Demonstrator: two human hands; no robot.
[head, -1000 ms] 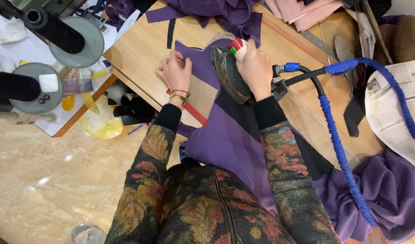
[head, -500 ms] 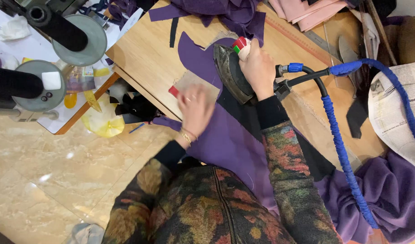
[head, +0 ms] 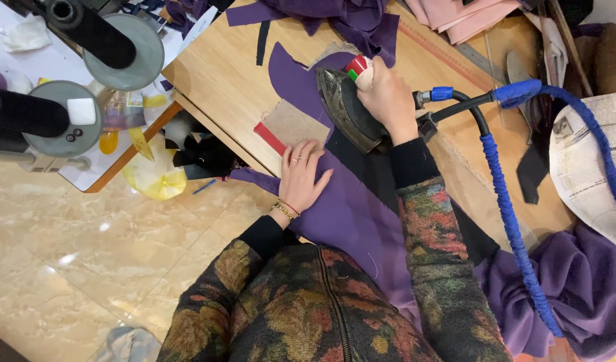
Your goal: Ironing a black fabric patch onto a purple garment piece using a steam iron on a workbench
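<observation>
The iron (head: 345, 110) is gripped by the right hand (head: 388, 100); purple cloth (head: 348, 208) is pressed flat at the counter (head: 221, 87) edge by the spread left hand (head: 301, 177).

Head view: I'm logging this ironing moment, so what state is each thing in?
Iron: soleplate down on the cloth, gripped by the right hand.
Purple fabric: spread flat, hanging off the table edge.
Left hand: flat on the fabric, holding nothing.
Blue hose: attached to the iron, trailing across the table.
</observation>
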